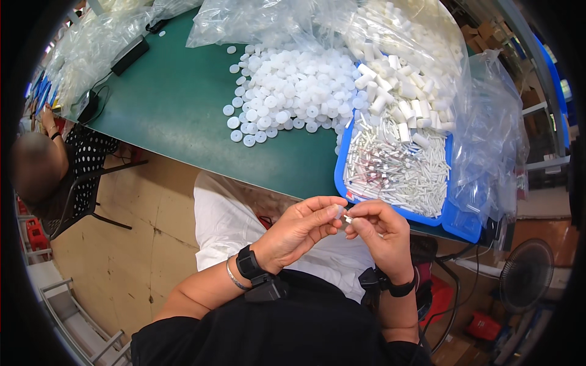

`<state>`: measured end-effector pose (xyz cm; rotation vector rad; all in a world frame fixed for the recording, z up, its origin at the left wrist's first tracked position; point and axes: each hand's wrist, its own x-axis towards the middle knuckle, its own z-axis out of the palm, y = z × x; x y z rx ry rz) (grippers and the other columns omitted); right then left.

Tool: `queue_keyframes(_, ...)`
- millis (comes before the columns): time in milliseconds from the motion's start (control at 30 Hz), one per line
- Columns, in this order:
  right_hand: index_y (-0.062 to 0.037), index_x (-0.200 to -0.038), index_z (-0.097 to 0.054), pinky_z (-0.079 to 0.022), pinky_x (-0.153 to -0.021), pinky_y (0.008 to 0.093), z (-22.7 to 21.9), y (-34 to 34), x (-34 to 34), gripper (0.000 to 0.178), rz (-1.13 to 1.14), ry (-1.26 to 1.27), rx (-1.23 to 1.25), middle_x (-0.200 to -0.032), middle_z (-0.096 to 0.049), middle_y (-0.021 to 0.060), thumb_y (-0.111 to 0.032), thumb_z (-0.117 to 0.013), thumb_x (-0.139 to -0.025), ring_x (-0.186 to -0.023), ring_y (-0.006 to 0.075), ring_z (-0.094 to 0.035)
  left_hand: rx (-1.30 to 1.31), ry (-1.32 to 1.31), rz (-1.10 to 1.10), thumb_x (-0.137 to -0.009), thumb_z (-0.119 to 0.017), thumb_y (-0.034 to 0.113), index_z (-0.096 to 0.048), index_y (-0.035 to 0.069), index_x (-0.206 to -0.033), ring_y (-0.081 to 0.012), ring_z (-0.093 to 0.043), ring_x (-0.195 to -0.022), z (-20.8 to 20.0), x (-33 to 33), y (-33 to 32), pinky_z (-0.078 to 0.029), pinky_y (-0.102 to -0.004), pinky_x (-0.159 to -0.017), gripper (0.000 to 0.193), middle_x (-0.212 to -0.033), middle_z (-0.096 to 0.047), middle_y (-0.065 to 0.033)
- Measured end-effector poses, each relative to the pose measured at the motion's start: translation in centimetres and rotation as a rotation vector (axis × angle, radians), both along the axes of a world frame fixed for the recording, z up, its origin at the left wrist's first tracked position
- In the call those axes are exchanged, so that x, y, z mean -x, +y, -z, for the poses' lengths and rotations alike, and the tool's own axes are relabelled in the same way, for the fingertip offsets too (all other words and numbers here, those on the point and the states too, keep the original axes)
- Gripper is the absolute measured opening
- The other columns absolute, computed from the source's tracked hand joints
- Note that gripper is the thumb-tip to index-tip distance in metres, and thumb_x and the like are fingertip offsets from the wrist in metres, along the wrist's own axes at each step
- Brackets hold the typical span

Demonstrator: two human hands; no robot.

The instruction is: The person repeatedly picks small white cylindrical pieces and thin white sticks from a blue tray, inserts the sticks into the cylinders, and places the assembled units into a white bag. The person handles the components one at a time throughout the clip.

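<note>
Just off the table's near edge, my two hands meet with fingertips almost touching. My left hand is closed in a pinch on a small translucent white plastic disc, partly covered by the fingers. Between thumb and forefinger, my right hand pinches a thin white stick, whose tip points at the disc. Straight ahead lies a heap of similar discs. Many thin white sticks, some with reddish parts among them, fill the near part of a blue tray.
White cylinders spill from a clear plastic bag onto the tray's far side. Another crumpled bag hangs at the right of the green table. A seated person is at far left; a fan stands lower right.
</note>
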<state>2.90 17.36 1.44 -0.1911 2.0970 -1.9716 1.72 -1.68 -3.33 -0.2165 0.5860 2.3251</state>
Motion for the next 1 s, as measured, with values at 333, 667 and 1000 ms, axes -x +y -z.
queue_keyframes(333, 0.0028, -0.1, -0.061, -0.05, -0.059, 0.0319, -1.0, -0.4, -0.2, 0.016, -0.034, 0.416, -0.703, -0.084, -0.065, 0.0101, -0.006, -0.067, -0.087, -0.069, 0.0191, -0.067, 0.103, 0.05, -0.045, -0.097, -0.06, 0.015, -0.06, 0.001, -0.121, -0.0105, -0.059, -0.084, 0.5, -0.1, -0.1, -0.051, -0.0248, -0.078, 0.028, -0.092, -0.064, -0.0041)
queue_keyframes(667, -0.0003, -0.089, -0.06, -0.044, -0.048, 0.034, -0.2, -1.3, -1.0, 0.013, 0.057, -0.304, -0.211, -0.066, -0.062, 0.0119, -0.01, -0.054, -0.097, -0.052, 0.025, -0.061, -0.042, 0.042, -0.002, -0.097, -0.06, 0.02, -0.057, 0.002, -0.125, -0.0097, -0.058, -0.092, 2.2, -1.3, 0.6, -0.049, -0.0251, -0.081, 0.033, -0.1, -0.062, -0.0021)
queue_keyframes(1000, 0.0001, -0.089, -0.06, -0.045, -0.046, 0.027, 1.2, -1.1, -1.1, 0.013, 0.012, 0.227, -0.435, -0.062, -0.06, 0.0043, -0.008, -0.053, -0.098, -0.051, 0.0124, -0.059, -0.111, -0.012, 0.104, -0.098, -0.059, 0.025, -0.057, 0.006, -0.123, -0.0132, -0.057, -0.091, 2.3, -1.3, 1.5, -0.047, -0.0294, -0.081, 0.031, -0.1, -0.06, -0.0026)
